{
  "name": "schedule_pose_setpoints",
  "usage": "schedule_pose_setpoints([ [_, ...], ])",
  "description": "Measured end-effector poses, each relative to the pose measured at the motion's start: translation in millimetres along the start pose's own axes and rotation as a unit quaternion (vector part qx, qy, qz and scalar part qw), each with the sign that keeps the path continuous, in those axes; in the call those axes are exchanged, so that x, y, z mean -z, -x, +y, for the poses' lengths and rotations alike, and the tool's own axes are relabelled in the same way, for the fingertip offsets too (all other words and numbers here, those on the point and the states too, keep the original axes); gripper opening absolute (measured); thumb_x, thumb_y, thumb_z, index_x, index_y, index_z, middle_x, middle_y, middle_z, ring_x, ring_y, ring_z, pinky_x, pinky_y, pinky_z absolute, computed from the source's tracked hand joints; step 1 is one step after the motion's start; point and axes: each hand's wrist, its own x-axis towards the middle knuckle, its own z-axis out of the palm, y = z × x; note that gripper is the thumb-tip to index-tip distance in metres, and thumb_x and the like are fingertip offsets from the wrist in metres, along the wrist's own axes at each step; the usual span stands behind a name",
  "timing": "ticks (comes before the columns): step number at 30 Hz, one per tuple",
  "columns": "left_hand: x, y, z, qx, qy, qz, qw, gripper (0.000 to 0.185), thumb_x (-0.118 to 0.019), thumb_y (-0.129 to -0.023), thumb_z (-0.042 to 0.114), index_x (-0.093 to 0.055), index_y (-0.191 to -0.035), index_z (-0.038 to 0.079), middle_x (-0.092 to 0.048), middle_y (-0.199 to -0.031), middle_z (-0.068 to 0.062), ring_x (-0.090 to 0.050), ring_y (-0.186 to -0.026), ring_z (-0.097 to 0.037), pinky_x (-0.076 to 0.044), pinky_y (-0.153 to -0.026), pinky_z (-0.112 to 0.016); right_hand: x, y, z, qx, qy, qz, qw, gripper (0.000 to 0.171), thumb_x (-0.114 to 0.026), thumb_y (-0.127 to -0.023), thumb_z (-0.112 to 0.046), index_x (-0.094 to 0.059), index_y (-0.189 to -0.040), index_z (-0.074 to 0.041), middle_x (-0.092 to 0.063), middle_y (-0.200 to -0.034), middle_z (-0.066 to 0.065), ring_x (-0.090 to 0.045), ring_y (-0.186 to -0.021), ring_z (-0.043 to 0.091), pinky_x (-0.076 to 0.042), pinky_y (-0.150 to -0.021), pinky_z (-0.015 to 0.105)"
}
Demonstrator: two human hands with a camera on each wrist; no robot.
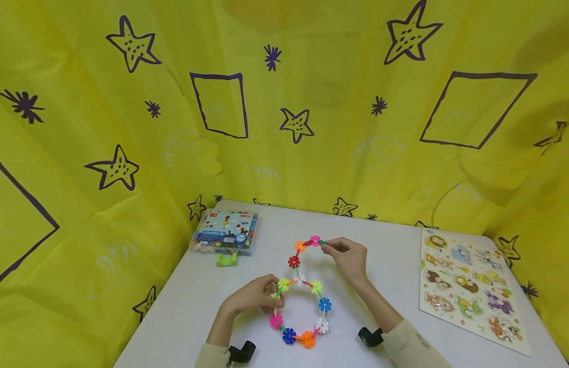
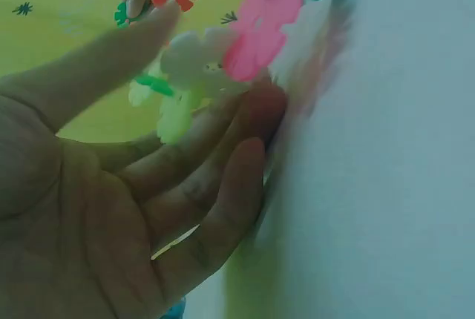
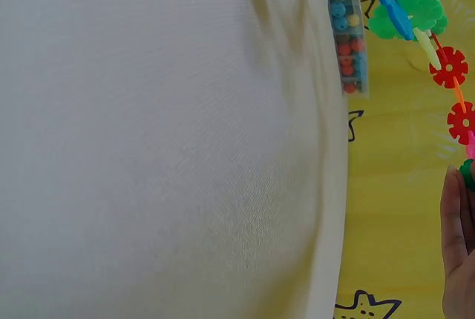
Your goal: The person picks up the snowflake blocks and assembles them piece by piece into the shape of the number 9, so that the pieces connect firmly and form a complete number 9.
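Note:
Colourful notched plastic snowflake discs link into a closed ring (image 1: 325,305), with a short curved tail of discs (image 1: 293,262) rising from its far side. My left hand (image 1: 252,296) holds the ring by its left side, thumb above and fingers beneath. In the left wrist view, white and pale yellow discs (image 2: 178,115) show between thumb and fingers, beside a pink disc (image 2: 271,22). At the tail's far end, my right hand (image 1: 349,255) pinches a green disc (image 3: 467,174), attached to a pink one (image 1: 315,240). The right fingertips partly cover that green disc.
A clear case of beads (image 1: 227,232) with a printed label lies at the back left, a light green plastic piece (image 1: 227,260) before it. An animal picture board (image 1: 468,286) lies on the right. A yellow patterned curtain (image 1: 312,168) borders the white table (image 1: 385,235).

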Motion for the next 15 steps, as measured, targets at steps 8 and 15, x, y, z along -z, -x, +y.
schedule_pose_setpoints([
  [8,-7.8,1.5,0.2,-0.027,0.007,0.01,0.9996,0.017,-0.065,-0.102,0.01,-0.058,-0.112,-0.002,-0.073,-0.086,-0.009,-0.059,-0.065,-0.015,-0.051,-0.061,-0.027,13,2,1,-0.018,0.016,0.004,1.0,0.012,-0.089,-0.084,-0.01,-0.081,-0.09,-0.004,-0.078,-0.084,0.012,-0.077,-0.073,0.019,-0.061,-0.065,0.03],
  [15,-7.7,-1.8,3.2,-0.024,0.023,0.042,0.9985,0.024,-0.053,-0.111,0.025,-0.053,-0.124,0.005,-0.067,-0.093,-0.014,-0.071,-0.068,-0.025,-0.046,-0.058,-0.028,25,5,-1,-0.052,0.012,0.021,0.998,0.015,-0.088,-0.083,-0.006,-0.076,-0.089,0.001,-0.077,-0.084,0.016,-0.076,-0.07,0.016,-0.062,-0.069,0.033],
])
